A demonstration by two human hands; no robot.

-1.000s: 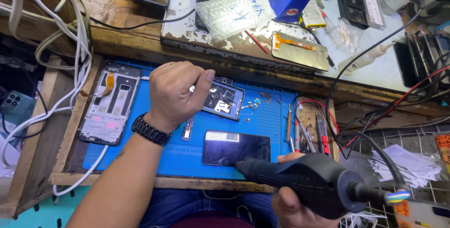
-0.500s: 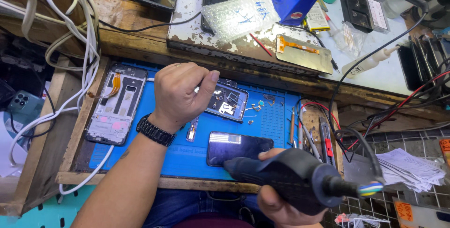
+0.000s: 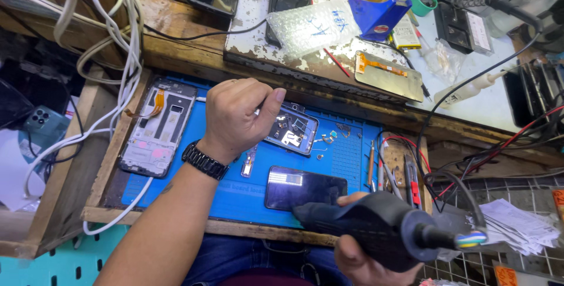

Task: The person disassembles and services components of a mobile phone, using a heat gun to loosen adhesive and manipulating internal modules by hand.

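**Clearly delicate work: an opened phone under one hand, a hot-air handle in the other**

Clearly the opened phone body (image 3: 292, 132) is the fragile item: a thin, light shell with bare circuitry and small metal shields, easily bent or scratched. By my judgement it is best held by its outer frame edges, never by the exposed board. It lies on the blue work mat (image 3: 346, 162), toward the mat's far edge and near its middle, with tiny loose screws (image 3: 326, 140) scattered just beside it on the right.

The left hand (image 3: 238, 115) is curled closed, thumb against fingers, and rests over the phone body's left end; whether it pinches a small tool or part I cannot tell. The right hand (image 3: 358, 256) grips a black hot-air gun handle (image 3: 376, 230) at the mat's near edge, its nozzle end hovering over a dark phone screen (image 3: 305, 187) that lies flat between it and the opened body. That screen is glassy, slippery and brittle. A bare phone frame (image 3: 157, 128) sits at the mat's left edge, well apart.
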